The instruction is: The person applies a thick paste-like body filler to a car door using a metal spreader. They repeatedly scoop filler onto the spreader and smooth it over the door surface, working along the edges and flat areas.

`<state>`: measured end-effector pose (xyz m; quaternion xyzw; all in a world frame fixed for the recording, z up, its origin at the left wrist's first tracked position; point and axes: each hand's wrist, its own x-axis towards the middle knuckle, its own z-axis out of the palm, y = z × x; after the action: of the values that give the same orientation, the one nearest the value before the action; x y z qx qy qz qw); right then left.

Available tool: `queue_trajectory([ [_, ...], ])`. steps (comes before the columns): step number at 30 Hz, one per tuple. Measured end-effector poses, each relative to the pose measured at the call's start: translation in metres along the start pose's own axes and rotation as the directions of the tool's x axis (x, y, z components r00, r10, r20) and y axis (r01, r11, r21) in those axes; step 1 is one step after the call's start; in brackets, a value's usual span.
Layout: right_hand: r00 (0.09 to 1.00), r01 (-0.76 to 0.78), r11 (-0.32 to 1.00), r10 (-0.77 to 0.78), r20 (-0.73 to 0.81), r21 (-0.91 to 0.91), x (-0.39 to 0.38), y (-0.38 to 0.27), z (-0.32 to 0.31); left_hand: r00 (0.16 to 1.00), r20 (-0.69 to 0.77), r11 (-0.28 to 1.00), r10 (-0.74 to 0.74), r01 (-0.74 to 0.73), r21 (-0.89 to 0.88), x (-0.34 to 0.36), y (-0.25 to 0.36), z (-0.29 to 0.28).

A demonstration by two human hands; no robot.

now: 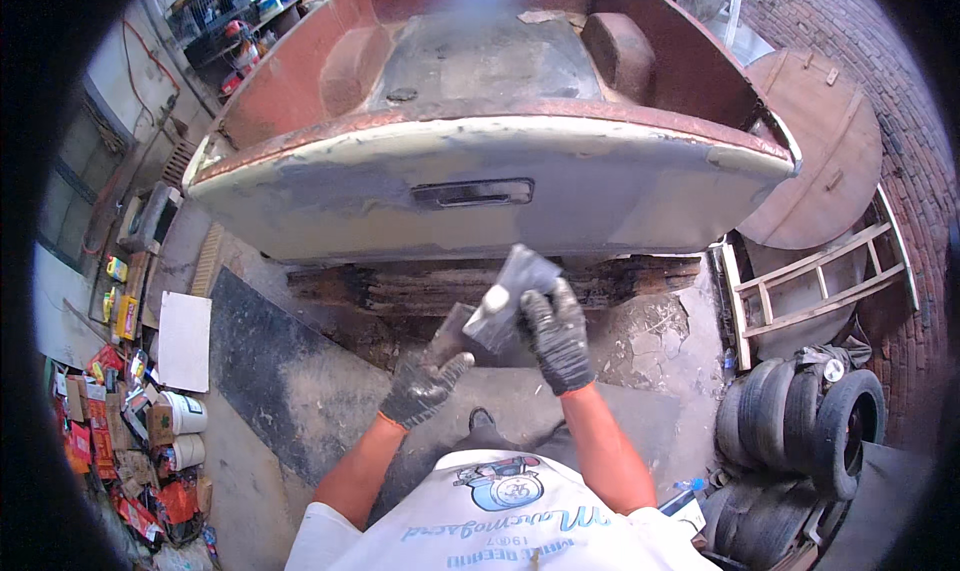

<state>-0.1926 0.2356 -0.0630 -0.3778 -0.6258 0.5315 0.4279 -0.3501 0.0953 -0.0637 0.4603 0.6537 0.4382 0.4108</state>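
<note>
Both my hands wear dark, smudged work gloves. My right hand point(556, 337) is closed on a shiny grey, flat rectangular piece point(522, 274) with a whitish blob on it. Whether that piece is plastic or metal I cannot make out. Just left of it and lower, my left hand point(425, 388) grips a thin, greyish-brown flat piece point(450, 329), partly see-through from blur. The two pieces nearly meet or overlap. Beyond them stands a pickup truck's tailgate point(350, 206), patchy cream and grey, with a recessed handle point(474, 193). Neither hand touches the tailgate.
Behind the tailgate lies the rusty truck bed point(480, 61). Stacked tires point(850, 436), a wooden frame point(820, 281) and a round wooden board point(815, 151) stand right. White buckets point(188, 414), boxes and clutter line the left. A dark mat point(260, 371) covers some floor.
</note>
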Motion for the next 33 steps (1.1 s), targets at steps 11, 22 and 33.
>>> queue_trajectory([
  [11, 0.867, -0.444, 0.878, 0.471, -0.163, 0.181, -0.010, 0.034, -0.039, 0.933, -0.318, 0.969, 0.167, -0.215, -0.122, -0.045, 0.010, -0.099],
  [22, 0.975, -0.177, 0.971, 0.150, 0.166, 0.160, -0.021, -0.030, 0.053, 0.928, -0.123, 0.875, 0.351, -0.278, 0.397, -0.063, -0.039, -0.057],
  [33, 0.905, -0.386, 0.922, 0.383, 0.187, -0.022, -0.053, -0.001, -0.072, 0.961, -0.237, 0.983, 0.141, -0.165, -0.083, -0.144, 0.052, -0.088],
])
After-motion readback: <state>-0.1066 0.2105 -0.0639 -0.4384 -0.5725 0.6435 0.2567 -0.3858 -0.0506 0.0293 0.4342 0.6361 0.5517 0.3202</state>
